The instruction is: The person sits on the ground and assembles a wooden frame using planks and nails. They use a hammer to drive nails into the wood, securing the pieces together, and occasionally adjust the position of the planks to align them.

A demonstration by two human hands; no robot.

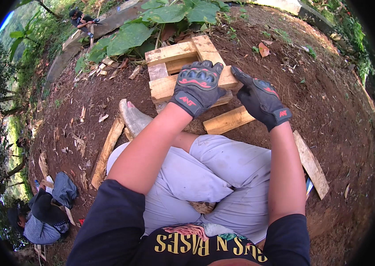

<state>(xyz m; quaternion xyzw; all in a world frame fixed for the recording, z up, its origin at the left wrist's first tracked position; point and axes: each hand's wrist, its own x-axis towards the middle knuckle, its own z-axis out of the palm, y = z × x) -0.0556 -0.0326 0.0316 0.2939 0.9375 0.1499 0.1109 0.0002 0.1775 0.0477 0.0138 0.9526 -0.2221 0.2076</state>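
In front of me a square stack of short, pale wooden blocks (pixel 167 54) stands on the soil, laid crosswise around a gap. My left hand (pixel 197 84), in a black glove with red trim, lies over the near top block (pixel 162 88), fingers curled down over its far side. At that block's right end is my right hand (pixel 260 98), gloved alike. Its index finger stretches to the block's end and its thumb stands apart; the other fingers are mostly hidden. Just below the stack a loose wooden block (pixel 228 120) lies on the ground.
Planks lie on both sides of my legs, one to the left (pixel 107 153) and one to the right (pixel 311 164). Wood scraps (pixel 107 66) and broad green leaves (pixel 130 37) border the stack. One person (pixel 45 217) sits at lower left, another (pixel 82 21) at far left.
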